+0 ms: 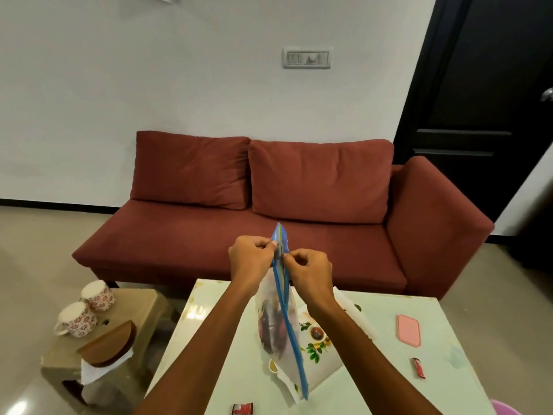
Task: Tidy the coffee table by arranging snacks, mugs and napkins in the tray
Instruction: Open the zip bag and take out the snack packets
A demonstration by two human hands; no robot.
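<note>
1. A red packet (242,410) lies at the bench's (419,384) 6 o'clock edge.
2. Above the bench, the zip bag (279,324) of snacks hangs edge-on.
3. At 12 o'clock, left hand (251,254) and right hand (309,269) each have a closed grip pinching its blue seal.
4. Two mugs (86,307) sit at 9 o'clock on a stool (143,298).
</note>
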